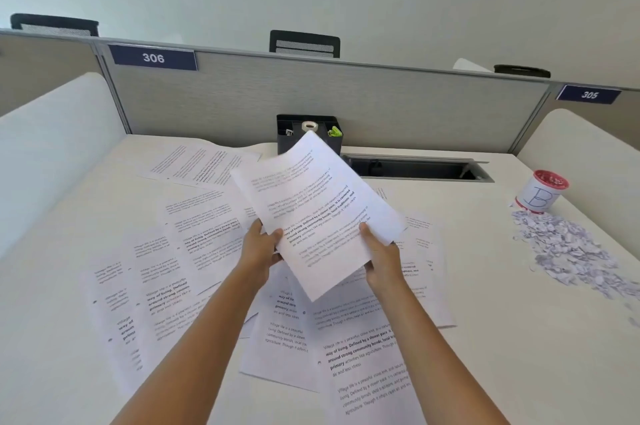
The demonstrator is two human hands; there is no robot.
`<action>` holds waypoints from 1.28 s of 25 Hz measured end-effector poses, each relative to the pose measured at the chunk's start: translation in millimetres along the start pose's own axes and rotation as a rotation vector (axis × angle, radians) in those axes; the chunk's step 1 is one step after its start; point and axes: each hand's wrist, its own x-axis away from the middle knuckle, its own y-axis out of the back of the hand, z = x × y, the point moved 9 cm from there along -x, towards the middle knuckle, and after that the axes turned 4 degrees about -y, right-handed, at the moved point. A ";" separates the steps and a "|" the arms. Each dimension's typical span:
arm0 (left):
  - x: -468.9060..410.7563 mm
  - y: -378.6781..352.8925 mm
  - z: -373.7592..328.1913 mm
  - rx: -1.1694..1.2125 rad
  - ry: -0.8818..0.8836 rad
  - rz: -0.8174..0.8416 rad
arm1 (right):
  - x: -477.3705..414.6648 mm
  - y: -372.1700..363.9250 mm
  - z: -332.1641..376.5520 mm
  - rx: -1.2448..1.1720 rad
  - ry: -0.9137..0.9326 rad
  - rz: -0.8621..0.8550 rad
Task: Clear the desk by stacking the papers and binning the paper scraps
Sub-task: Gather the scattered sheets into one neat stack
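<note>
We hold the printed sheets (318, 213) raised above the desk (485, 338), tilted over the loose pages (194, 241) spread below. To stack well, we judge it best to square the edges before gathering more. Our left hand (259, 248) pinches the near left edge, thumb on top. Our right hand (379, 253) grips the lower right edge, both forearms stretched forward. The paper scraps (568, 248) lie far right beside a red-rimmed cup (540, 190).
</note>
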 end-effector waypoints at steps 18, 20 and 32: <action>9.7 125.7 41.7 -1.129 0.212 -0.481 | -31.4 33.8 -4.9 0.388 0.030 0.068; -2.8 133.3 39.4 -1.193 0.179 -0.459 | -35.3 35.4 -2.9 0.378 0.044 0.065; -34.9 232.0 -15.8 -0.988 0.166 -0.814 | -56.6 46.7 1.6 0.342 0.052 0.003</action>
